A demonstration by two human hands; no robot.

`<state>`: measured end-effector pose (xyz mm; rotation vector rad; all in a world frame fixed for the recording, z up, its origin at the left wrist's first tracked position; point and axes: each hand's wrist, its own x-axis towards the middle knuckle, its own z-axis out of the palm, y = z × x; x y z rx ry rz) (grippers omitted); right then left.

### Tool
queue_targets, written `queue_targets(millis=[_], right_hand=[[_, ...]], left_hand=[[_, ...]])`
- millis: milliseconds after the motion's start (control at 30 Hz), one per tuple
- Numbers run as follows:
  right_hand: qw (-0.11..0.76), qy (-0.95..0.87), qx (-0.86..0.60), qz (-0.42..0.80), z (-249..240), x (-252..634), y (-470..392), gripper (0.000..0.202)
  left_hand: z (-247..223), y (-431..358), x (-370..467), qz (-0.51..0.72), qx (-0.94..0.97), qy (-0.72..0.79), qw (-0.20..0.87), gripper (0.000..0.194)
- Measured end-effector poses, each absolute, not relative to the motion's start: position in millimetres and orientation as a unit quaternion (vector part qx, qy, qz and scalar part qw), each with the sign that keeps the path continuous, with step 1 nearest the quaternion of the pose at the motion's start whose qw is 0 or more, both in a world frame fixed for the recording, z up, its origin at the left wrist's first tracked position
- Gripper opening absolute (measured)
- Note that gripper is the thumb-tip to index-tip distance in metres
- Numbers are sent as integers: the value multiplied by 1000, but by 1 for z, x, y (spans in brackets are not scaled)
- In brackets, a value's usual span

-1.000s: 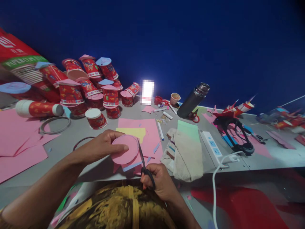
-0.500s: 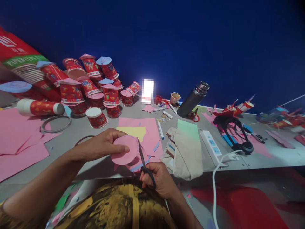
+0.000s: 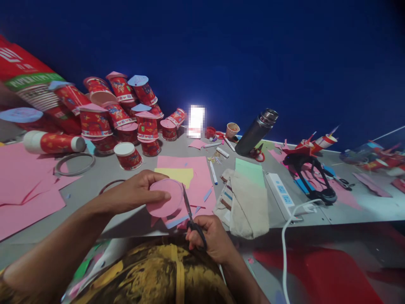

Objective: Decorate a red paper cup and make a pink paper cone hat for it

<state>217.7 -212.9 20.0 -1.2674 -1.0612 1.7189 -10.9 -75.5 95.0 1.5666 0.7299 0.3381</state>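
My left hand (image 3: 136, 192) pinches the left side of a round pink paper disc (image 3: 167, 202), thumb lying on top of it. My right hand (image 3: 210, 236) is closed around the dark handles of a pair of scissors (image 3: 190, 215). The blades point up and away, beside the disc's right edge. Whether they touch the paper is hard to tell. Under the disc and beyond it lie pink sheets (image 3: 202, 169), a yellow piece (image 3: 186, 174) and thin blue strips (image 3: 208, 194).
Stacked red paper cups (image 3: 91, 122) with paper tops stand at the left, near large pink sheets (image 3: 28, 215). A beige cloth (image 3: 249, 207), black flask (image 3: 253, 135), markers (image 3: 213, 172) and power strip (image 3: 281, 194) lie to the right.
The pink disc has shifted slightly left and tilted a little in my left hand, and a small gap shows between it and the blades. My right hand has hardly moved.
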Motion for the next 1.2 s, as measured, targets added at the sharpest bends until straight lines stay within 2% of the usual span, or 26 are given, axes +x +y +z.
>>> queue_targets(millis=[233,500,833,1067,1200], right_hand=[[373,-406,-491,674,18,217,-213,38],[365,-414,-496,670,20,218,-213,35],[362,-417,-497,670,22,217,-214,38],[369,-426,-489,666,22,219,-213,50],[377,-416,-493,665,22,218,-213,47]], left_hand=[[94,-75,-11,149,677,319,646,30],[93,-76,-10,148,681,323,640,30],[94,-76,-8,155,681,338,631,31],[93,-75,-10,149,690,332,625,34],[96,-77,-8,155,694,329,622,30]])
